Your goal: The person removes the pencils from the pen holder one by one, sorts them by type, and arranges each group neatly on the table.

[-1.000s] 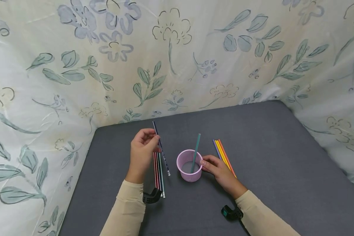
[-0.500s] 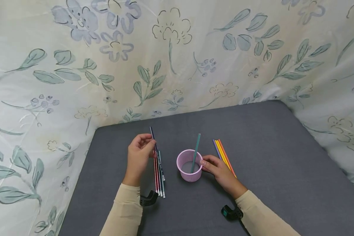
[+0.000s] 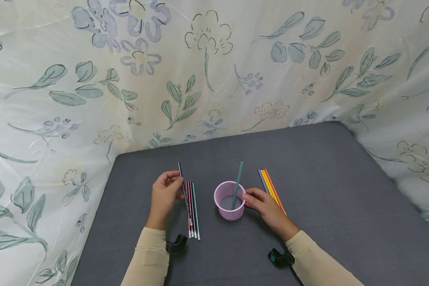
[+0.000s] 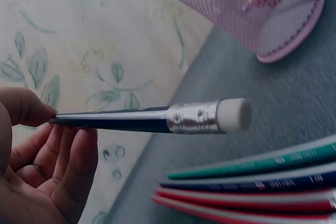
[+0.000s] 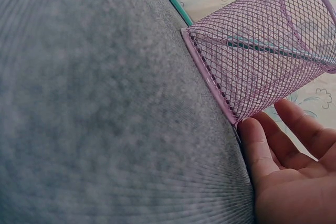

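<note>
My left hand point(image 3: 164, 194) pinches a dark blue pencil point(image 4: 121, 119) between thumb and fingers. Its silver ferrule and white eraser point toward me, and in the head view it overlaps the left side of a row of pencils. That row holds red pencils point(image 4: 252, 200), another dark blue pencil point(image 4: 241, 185) and a green pencil point(image 4: 262, 161). My right hand point(image 3: 269, 210) holds the pink mesh pencil cup point(image 3: 231, 215) by its right side, thumb at the rim, other fingers against the mesh. Inside the cup leans a teal pencil point(image 3: 238, 178).
Right of the cup lie a purple pencil point(image 3: 262, 179), yellow pencils point(image 3: 268, 186) and an orange pencil point(image 3: 271, 186), partly behind my right hand. A dark grey cloth point(image 3: 325, 178) covers the table. Floral fabric point(image 3: 236, 111) hangs behind and at the sides.
My left hand has moved left and nearer to me, carrying the dark blue pencil from the right of the row to over its left side. The right hand and cup stay put.
</note>
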Motion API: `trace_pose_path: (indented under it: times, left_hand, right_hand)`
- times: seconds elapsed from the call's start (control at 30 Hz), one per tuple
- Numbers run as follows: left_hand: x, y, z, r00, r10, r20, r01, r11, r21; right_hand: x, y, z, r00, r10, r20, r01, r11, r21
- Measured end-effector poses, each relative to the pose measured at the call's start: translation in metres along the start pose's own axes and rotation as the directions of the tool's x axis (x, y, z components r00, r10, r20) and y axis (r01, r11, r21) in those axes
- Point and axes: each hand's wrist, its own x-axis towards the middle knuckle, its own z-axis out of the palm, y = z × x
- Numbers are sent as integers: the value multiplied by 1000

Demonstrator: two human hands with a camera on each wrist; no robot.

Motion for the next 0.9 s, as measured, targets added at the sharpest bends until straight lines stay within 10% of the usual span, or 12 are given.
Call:
trace_pose_path:
  times: [0.9]
  left_hand:
    - [-10,-40,-2,991,-111,-75,129,946,297]
  right_hand:
    - [0,-4,0,1000,22,-1,-22,1000,6]
